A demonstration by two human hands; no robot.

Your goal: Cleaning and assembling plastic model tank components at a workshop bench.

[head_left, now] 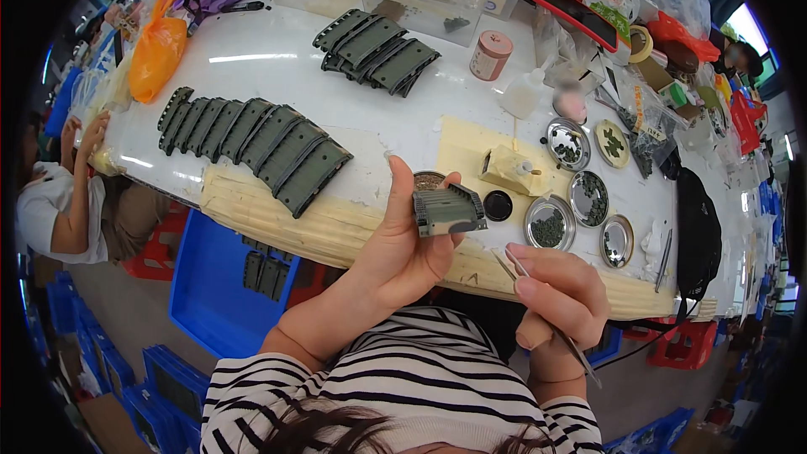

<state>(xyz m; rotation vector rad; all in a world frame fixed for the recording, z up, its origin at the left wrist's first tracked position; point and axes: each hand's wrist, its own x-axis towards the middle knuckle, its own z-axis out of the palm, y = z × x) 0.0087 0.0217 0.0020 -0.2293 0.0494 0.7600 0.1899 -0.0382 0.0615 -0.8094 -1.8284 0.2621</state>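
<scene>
Two batches of dark green ribbed plastic parts already lie on the white desk (277, 67), and by the look of them they are the finished or sorted share of the work. Well up and to the left of the hands runs the long overlapping row of parts (252, 147); further back, above the hands, sits a smaller stack of the same parts (376, 46). Below and to the left of the hands, a blue crate (210, 286) under the desk edge holds a few more of these pieces, though I cannot tell whether they are done or waiting.

The left hand (403, 244) is closed around one green part (448, 210), thumb and fingers pinching it up in front of the desk edge, so this piece seems to be the one in work. Just right of it and slightly lower, the right hand (559, 298) grips slim metal tweezers (546, 311), whose tips point up toward the part but stay apart from it; whether they carry anything is too small to tell.

Beyond the right hand, round metal dishes (551, 223) of small dark green bits stand on the desk, well stocked, which suggests plenty of fitting is left. A small squeeze bottle (523, 94) stands further back.
</scene>
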